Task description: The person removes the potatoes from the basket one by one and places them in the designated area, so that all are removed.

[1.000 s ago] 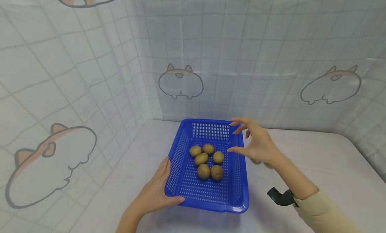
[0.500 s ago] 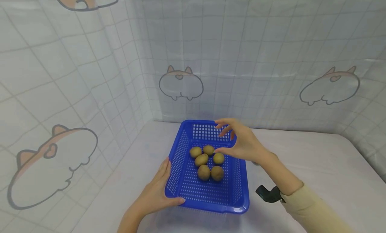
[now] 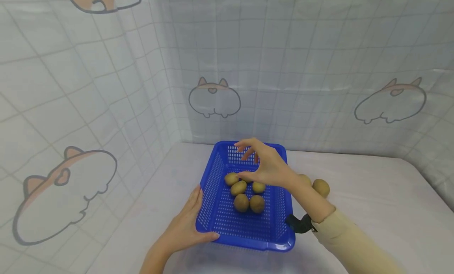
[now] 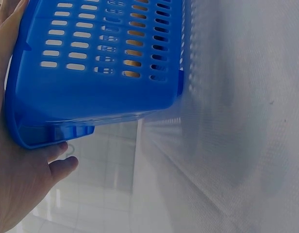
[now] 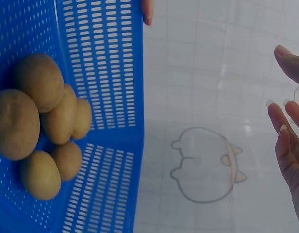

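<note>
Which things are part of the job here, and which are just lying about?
In hand: blue basket, gripped at its near corner by the left hand; the kiwis in it; the open right hand above them.

Lying about: two kiwis on the table; cartoon-print backdrop.

Right hand (image 3: 264,165): shifted left from beside the right rim of the blue basket (image 3: 280,236) to a position over its interior, fingers spread above the rear kiwis (image 3: 244,189), thumb tip close to the rearmost fruit. Forearm now crosses the right rim. Two kiwis on the table (image 3: 320,186), formerly hidden behind the hand, now exposed right of the basket.
</note>
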{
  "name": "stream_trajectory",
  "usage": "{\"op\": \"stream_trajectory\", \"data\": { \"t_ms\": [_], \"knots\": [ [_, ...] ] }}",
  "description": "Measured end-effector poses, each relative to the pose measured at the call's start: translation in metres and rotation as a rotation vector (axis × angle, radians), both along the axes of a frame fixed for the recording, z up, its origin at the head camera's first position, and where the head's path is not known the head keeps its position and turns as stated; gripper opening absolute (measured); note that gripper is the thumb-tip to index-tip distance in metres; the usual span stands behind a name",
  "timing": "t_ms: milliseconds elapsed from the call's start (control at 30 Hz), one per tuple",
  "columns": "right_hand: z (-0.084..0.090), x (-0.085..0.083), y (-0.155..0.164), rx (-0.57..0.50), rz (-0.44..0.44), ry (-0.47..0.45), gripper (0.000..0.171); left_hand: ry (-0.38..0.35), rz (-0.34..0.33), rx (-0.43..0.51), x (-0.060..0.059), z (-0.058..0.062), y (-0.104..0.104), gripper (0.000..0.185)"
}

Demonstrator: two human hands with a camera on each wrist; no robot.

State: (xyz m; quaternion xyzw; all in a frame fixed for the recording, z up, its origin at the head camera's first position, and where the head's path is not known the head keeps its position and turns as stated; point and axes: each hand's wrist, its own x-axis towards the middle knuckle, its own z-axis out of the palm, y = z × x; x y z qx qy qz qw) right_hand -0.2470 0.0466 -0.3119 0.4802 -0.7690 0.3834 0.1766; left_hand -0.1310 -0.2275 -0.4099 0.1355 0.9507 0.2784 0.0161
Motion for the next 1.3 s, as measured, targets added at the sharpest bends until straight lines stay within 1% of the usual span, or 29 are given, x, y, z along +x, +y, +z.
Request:
{"op": "stream_trajectory", "data": {
  "t_ms": [267, 400, 533, 633, 767, 967, 1133, 1300],
  "knots": [
    [-0.013, -0.012, -0.022, 0.033, 0.007, -0.026, 0.07, 0.005, -0.001, 0.003, -0.001, -0.002, -0.002, 0.127],
    [-0.019, -0.017, -0.033, 0.054, 0.014, -0.042, 0.07, -0.011, -0.001, 0.009, -0.001, -0.003, -0.002, 0.127],
    [-0.025, -0.021, -0.041, 0.082, 0.008, -0.08, 0.07, -0.022, -0.004, 0.019, -0.001, -0.003, -0.002, 0.127],
    [-0.029, -0.024, -0.046, 0.108, -0.006, -0.112, 0.07, -0.016, -0.006, 0.02, -0.001, -0.003, -0.002, 0.127],
    [-0.035, -0.029, -0.051, 0.13, -0.02, -0.135, 0.069, -0.005, -0.008, 0.018, -0.002, -0.004, -0.003, 0.127],
    [-0.045, -0.034, -0.053, 0.134, -0.024, -0.157, 0.07, -0.011, -0.006, 0.019, -0.001, -0.003, -0.002, 0.127],
    [-0.052, -0.039, -0.053, 0.133, -0.008, -0.157, 0.07, -0.003, -0.006, 0.022, 0.0, -0.003, -0.002, 0.126],
    [-0.055, -0.042, -0.053, 0.135, 0.024, -0.19, 0.067, 0.003, -0.007, 0.023, 0.0, -0.002, -0.002, 0.126]
  ]
}}
